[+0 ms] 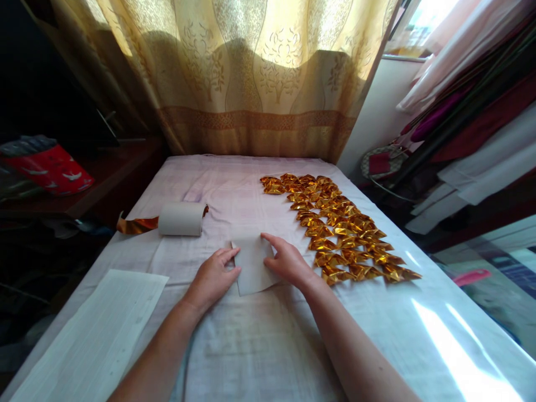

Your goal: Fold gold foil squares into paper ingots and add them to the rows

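Note:
A small greyish-white sheet of paper (253, 273) lies on the cloth-covered surface in front of me, its near edge slightly raised. My left hand (215, 279) holds its left edge, with thumb and forefinger a little apart on it. At the right edge, my right hand (288, 261) has hold of the same sheet, its forefinger stretched toward the far corner and its thumb lower down. The other fingers of both hands are partly hidden. Rows of folded shiny gold foil pieces (337, 226) stand just beyond my right hand.
A roll of white-backed gold foil (181, 219) lies at the left, its loose end trailing outward. Near the left front rests a larger white sheet (94, 335). A patterned curtain (268, 72) hangs behind; a red container (48, 167) is at left, hanging clothes (481, 128) at right.

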{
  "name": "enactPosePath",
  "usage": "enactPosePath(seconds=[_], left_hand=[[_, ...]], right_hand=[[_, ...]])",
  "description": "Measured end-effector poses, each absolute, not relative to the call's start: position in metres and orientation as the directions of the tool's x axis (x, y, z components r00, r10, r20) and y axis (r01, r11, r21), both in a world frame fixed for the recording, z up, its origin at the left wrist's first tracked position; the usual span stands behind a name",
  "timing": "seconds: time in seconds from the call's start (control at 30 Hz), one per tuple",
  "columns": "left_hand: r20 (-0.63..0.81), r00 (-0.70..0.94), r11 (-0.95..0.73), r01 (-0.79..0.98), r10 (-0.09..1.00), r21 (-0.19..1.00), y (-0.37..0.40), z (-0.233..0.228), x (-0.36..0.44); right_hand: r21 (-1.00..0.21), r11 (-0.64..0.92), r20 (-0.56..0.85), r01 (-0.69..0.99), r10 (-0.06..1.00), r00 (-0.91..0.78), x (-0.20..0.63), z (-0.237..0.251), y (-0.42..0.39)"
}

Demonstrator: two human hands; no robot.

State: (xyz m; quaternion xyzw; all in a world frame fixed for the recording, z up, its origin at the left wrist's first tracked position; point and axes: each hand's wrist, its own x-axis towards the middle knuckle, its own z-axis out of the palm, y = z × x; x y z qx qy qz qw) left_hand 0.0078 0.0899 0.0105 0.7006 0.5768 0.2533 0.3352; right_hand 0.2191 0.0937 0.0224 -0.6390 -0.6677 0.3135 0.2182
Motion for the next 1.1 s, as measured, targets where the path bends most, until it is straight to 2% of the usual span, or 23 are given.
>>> enactPosePath(seconds=[0.13,0.23,0.27,0.33,0.43,0.57,0.7,0.8,0.97,1.03,1.1], left_hand=[[0.127,0.197,-0.234,0.853,0.972,0.466,0.084,0.026,0.009],[0.252,0.433,-0.500,0.780,0.865,0.377,0.077,0.025,0.018],[0.253,0.509,-0.568,0.748,0.823,0.343,0.075,0.022,0.021],[0.183,0.577,-0.604,0.739,0.796,0.299,0.072,0.015,0.026],[0.087,0.579,-0.577,0.763,0.811,0.291,0.071,0.005,0.027],[0.071,0.564,-0.555,0.770,0.823,0.316,0.073,0.003,0.023],[0.052,0.554,-0.532,0.763,0.831,0.366,0.077,0.005,0.021],[0.013,0.548,-0.502,0.757,0.837,0.419,0.080,0.006,0.018],[-0.070,0.584,-0.483,0.728,0.809,0.485,0.086,0.011,0.010],[-0.094,0.597,-0.482,0.721,0.797,0.497,0.086,0.014,0.009],[-0.104,0.588,-0.471,0.730,0.802,0.496,0.086,0.015,0.009]], right_hand=[[-0.627,0.046,-0.117,0.777,0.981,-0.153,0.217,0.029,0.089],[-0.618,0.062,-0.132,0.784,0.975,-0.181,0.217,0.034,0.087],[-0.619,0.058,-0.138,0.783,0.974,-0.180,0.218,0.034,0.087],[-0.638,0.033,-0.158,0.769,0.972,-0.174,0.223,0.035,0.088],[-0.713,-0.025,-0.236,0.701,0.950,-0.206,0.237,0.037,0.089],[-0.799,-0.073,-0.351,0.596,0.862,-0.365,0.257,0.048,0.087],[-0.901,0.072,-0.228,0.427,0.761,-0.608,0.263,0.059,0.084],[-0.884,0.187,-0.149,0.428,0.756,-0.637,0.258,0.061,0.082],[-0.794,0.325,-0.007,0.515,0.840,-0.542,0.249,0.054,0.085],[-0.761,0.331,-0.020,0.558,0.848,-0.530,0.247,0.052,0.086],[-0.723,0.316,-0.102,0.615,0.831,-0.547,0.245,0.052,0.086]])
